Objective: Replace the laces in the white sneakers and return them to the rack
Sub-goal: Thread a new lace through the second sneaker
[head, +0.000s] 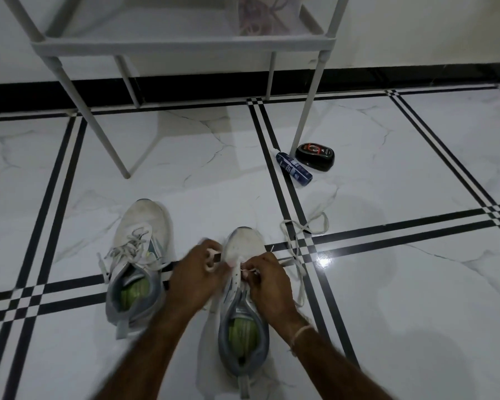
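Rack (182,46): stands well beyond my fingers. Both sneakers are off it, so the return is not yet done.
Floor (387,269): tiled, and carries everything I'm working on.
Left sneaker (139,255): just left of my left fingers, fully laced with a greyish lace. I judge it hasn't been redone yet.
Right sneaker (244,243): under my fingers, eyelets mostly bare, so I'm midway on this one.
Left hand (198,272): fingers curled round a pale end, blurred, likely the lace.
Right hand (267,280): fingers pinch the lace (298,246) at the eyelets. Its slack loops away to their right and could snag.
Bag (260,18): on the rack shelf, holding tangled cords.
Bottle (293,168), black polish case (315,155): by the rack leg, well beyond my right fingers.
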### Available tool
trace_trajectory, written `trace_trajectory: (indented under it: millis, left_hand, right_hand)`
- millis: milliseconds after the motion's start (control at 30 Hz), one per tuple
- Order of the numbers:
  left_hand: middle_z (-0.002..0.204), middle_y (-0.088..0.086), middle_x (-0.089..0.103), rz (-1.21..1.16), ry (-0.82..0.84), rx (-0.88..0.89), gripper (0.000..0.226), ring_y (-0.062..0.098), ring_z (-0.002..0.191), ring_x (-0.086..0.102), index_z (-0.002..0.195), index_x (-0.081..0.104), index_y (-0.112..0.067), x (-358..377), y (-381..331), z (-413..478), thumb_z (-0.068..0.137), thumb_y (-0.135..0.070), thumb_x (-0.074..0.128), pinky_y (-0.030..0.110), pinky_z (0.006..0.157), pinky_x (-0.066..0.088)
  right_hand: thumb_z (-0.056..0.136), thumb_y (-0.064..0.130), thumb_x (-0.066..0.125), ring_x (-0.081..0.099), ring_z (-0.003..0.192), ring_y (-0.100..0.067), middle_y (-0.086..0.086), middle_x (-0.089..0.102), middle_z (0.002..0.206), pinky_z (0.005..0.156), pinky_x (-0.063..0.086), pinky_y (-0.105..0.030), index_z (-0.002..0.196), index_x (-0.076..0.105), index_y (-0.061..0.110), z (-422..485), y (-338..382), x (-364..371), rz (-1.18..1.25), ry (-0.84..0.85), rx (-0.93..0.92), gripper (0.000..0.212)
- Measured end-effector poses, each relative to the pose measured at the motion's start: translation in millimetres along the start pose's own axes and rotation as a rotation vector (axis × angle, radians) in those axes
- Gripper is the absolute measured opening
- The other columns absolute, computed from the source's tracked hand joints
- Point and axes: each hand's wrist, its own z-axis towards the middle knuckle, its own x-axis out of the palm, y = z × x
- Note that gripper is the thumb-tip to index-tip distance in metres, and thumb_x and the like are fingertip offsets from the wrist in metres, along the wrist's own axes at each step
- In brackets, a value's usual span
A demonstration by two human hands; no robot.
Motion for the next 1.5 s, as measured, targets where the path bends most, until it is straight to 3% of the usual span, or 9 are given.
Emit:
trace_trajectory:
  millis: [100, 300, 467, 567, 767, 1000, 1133, 1267, 1500]
  left_hand:
    - [0.085, -0.007, 0.059, 0.266, -0.004, 0.152, 0.024, 0.014, 0.082, 0.061, 0.082, 0.062, -0.030, 15, 11, 1, 0.090, -0.052, 0.065, 0.034, 0.072, 0.049]
    - [0.070, -0.002, 0.065, -1.392, -0.156, -0.444, 0.031, 0.018, 0.070, 0.065, 0.077, 0.043, -0.021, -12, 1, 20, 0.106, -0.011, 0.040, 0.037, 0.066, 0.058]
    - [0.082, -0.005, 0.061, -0.043, -0.038, 0.175, 0.010, 0.009, 0.074, 0.059, 0.101, 0.054, -0.019, 12, 12, 11, 0.099, -0.027, 0.061, 0.019, 0.061, 0.046]
    - [0.079, -0.004, 0.059, 0.106, -0.023, 0.241, 0.021, 0.013, 0.078, 0.057, 0.083, 0.062, -0.021, 21, 24, 15, 0.092, -0.040, 0.060, 0.025, 0.066, 0.043]
    - [0.073, 0.002, 0.063, -1.406, -0.152, -0.567, 0.033, 0.018, 0.070, 0.065, 0.075, 0.045, -0.018, 1, 7, 16, 0.107, -0.011, 0.038, 0.042, 0.077, 0.051]
    - [0.089, -0.004, 0.061, 0.005, 0.009, 0.155, 0.016, 0.010, 0.082, 0.057, 0.093, 0.057, -0.021, 22, 18, 12, 0.095, -0.035, 0.065, 0.027, 0.068, 0.047]
    - [0.080, -0.001, 0.055, 0.113, -0.047, 0.093, 0.020, 0.018, 0.081, 0.054, 0.084, 0.059, -0.013, 21, 24, 13, 0.097, -0.028, 0.062, 0.030, 0.067, 0.042]
    - [0.087, 0.011, 0.061, -0.553, -0.024, -0.361, 0.033, 0.024, 0.083, 0.057, 0.098, 0.057, 0.000, 13, 18, 14, 0.107, -0.030, 0.046, 0.034, 0.073, 0.046]
    - [0.084, -0.001, 0.060, 0.005, 0.017, 0.087, 0.022, 0.009, 0.083, 0.057, 0.075, 0.059, -0.025, 22, 27, 11, 0.089, -0.035, 0.073, 0.027, 0.070, 0.046]
  right_hand:
    - [0.091, 0.007, 0.070, 0.061, 0.090, -0.005, 0.004, 0.062, 0.103, 0.080, 0.041, -0.004, 0.098, 0.074, 0.016, 5, 2, -1, 0.001, 0.004, -0.032, 0.012]
    - [0.092, 0.009, 0.070, 0.059, 0.088, -0.003, 0.003, 0.062, 0.098, 0.080, 0.044, -0.007, 0.095, 0.074, 0.015, 10, -2, -1, 0.058, 0.043, -0.062, 0.008]
    - [0.089, -0.002, 0.064, 0.055, 0.087, 0.003, 0.003, 0.062, 0.094, 0.078, 0.042, -0.009, 0.094, 0.071, 0.014, 13, -9, -10, 0.032, 0.063, -0.092, 0.019]
    - [0.093, 0.001, 0.062, 0.060, 0.087, -0.010, 0.001, 0.064, 0.092, 0.078, 0.050, -0.022, 0.093, 0.071, 0.016, 22, -6, -18, 0.010, 0.121, -0.086, 0.017]
    - [0.094, 0.004, 0.064, 0.068, 0.070, -0.020, 0.001, 0.067, 0.078, 0.071, 0.058, -0.036, 0.082, 0.065, 0.021, 27, 2, -27, 0.049, 0.177, 0.002, 0.020]
    - [0.093, 0.015, 0.068, 0.061, 0.076, -0.012, 0.005, 0.063, 0.082, 0.071, 0.055, -0.038, 0.082, 0.064, 0.023, 18, 4, -26, -0.073, 0.035, -0.116, 0.015]
    - [0.095, 0.026, 0.070, 0.058, 0.074, -0.013, 0.006, 0.059, 0.082, 0.065, 0.054, -0.036, 0.083, 0.055, 0.023, 9, 3, -22, -0.111, 0.031, -0.139, 0.020]
    - [0.098, 0.017, 0.063, 0.057, 0.073, -0.017, 0.002, 0.060, 0.083, 0.065, 0.053, -0.042, 0.086, 0.056, 0.019, 9, 7, -24, -0.208, 0.044, -0.187, 0.014]
    - [0.094, 0.016, 0.064, 0.060, 0.076, -0.015, 0.004, 0.063, 0.085, 0.069, 0.053, -0.039, 0.087, 0.062, 0.022, 10, 4, -21, -0.176, 0.040, -0.144, 0.009]
